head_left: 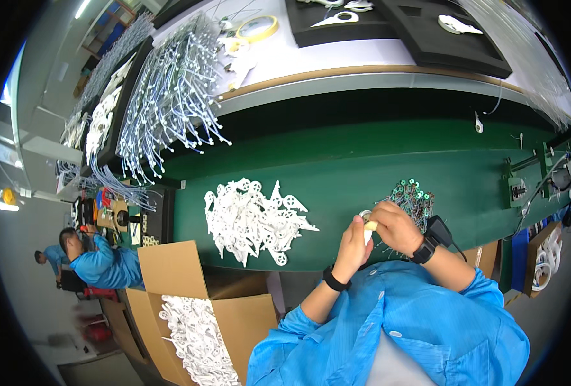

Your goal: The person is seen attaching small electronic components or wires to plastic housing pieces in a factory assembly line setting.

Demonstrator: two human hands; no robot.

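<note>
My left hand is closed on a white plastic part, held just above the front edge of the green work surface. My right hand meets it there, its fingers closed against the upper end of the same part. Something pale yellow, perhaps a finger cover, shows at the right thumb. My fingers hide most of the part. Right behind my right hand lies a heap of small green-headed pieces with thin wire legs. Left of my hands is a large pile of white plastic parts with round spoked ends.
An open cardboard box of similar white parts stands at lower left. Bundled clear tubes hang at the far left shelf, which also bears a yellow tape roll and black trays. A metal fixture stands right. Another person works at left.
</note>
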